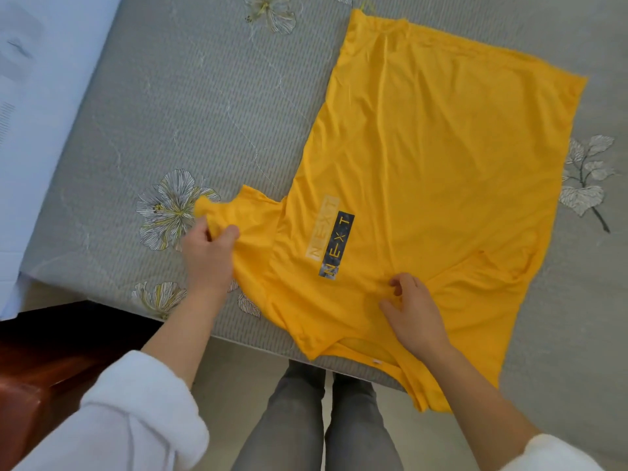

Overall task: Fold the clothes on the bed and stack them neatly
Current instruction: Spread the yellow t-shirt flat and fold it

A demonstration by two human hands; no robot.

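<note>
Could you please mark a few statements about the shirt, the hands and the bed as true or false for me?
1. The yellow T-shirt lies with its NEXT print facing up. True.
2. The left hand pinches a sleeve of the shirt. True.
3. The right hand rests on bare bedding, off the shirt. False: it is on the shirt's chest, beside the print, with bent fingers gathering the cloth.
4. The shirt is already folded into a small packet. False: its body is spread out at full length.
5. The bed sheet is plain white. False: it is grey with printed flowers.
</note>
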